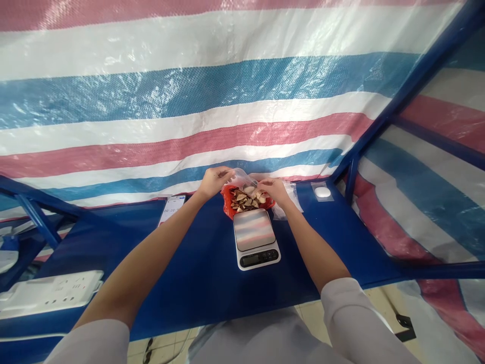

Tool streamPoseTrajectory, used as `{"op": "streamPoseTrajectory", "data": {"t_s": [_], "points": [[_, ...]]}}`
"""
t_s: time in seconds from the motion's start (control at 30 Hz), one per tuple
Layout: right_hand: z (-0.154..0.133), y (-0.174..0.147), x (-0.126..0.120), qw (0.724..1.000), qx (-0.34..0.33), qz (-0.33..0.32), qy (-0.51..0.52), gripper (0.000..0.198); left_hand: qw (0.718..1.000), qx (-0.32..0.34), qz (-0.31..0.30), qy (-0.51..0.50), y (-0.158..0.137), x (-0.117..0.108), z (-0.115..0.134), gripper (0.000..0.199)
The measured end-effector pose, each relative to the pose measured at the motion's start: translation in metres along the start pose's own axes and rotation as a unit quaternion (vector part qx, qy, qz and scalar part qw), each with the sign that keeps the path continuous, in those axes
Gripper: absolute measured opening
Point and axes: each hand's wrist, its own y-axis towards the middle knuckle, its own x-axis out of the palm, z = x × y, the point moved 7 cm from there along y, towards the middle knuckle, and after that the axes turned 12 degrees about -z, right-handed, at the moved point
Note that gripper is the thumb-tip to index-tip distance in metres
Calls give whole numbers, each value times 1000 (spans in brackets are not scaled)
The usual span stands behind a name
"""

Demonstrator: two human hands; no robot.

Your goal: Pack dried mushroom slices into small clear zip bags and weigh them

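Plastic film (242, 175) in the head view spans our left hand (219, 180) and right hand (273, 189), each seemingly pinching its edge, near brown slices (244, 201) in a red bag (228, 202) at the scale's (257, 242) far edge. We should hold both pinches level and gentle, lest slices spill. On our blue surface (182, 288), 1 phone (174, 203) lies left; clear packaging (293, 197) crowds our right wrist.
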Motion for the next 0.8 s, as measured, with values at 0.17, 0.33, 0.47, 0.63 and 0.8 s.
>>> {"op": "streamPoseTrajectory", "data": {"t_s": [0.17,0.33,0.47,0.63,0.8], "points": [[-2,0,11,999,-8,-41,7,15,999,12,-29,14,0,10,10,56],[3,-3,9,999,-4,-40,23,27,1000,2,-29,4,0,6,5,59],[7,-2,3,999,2,-11,36,30,999,-12,-28,-27,-2,2,-2,62],[3,4,2,1000,13,9,17,22,995,-25,-74,-62,-4,9,-1,59],[4,11,6,999,33,-12,36,14,994,-13,-94,-60,-4,13,-1,58]]}}
